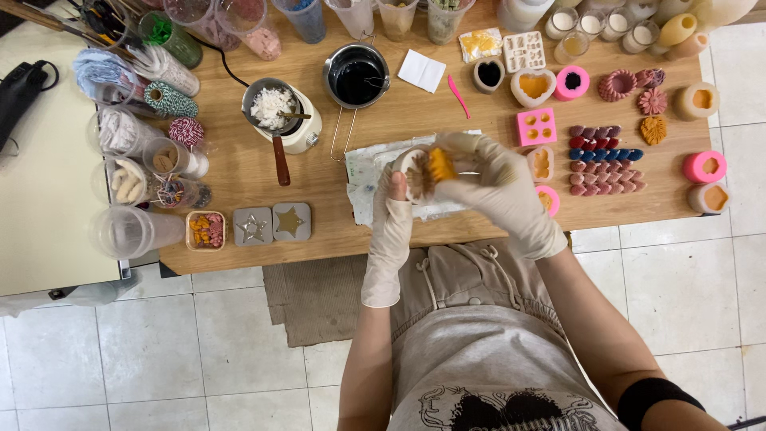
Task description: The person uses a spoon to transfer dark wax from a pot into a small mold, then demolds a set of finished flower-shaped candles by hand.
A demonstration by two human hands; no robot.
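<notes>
We see a small round whitish mould with an orange-yellow wax piece in it, both held up in the air above the wooden table's near edge, roughly at its middle, over a stained white sheet. The mould's open side is tilted toward the right. The wax piece sticks partway out of it. Its exact shape we can't tell, since gloved fingers cover parts of both.
</notes>
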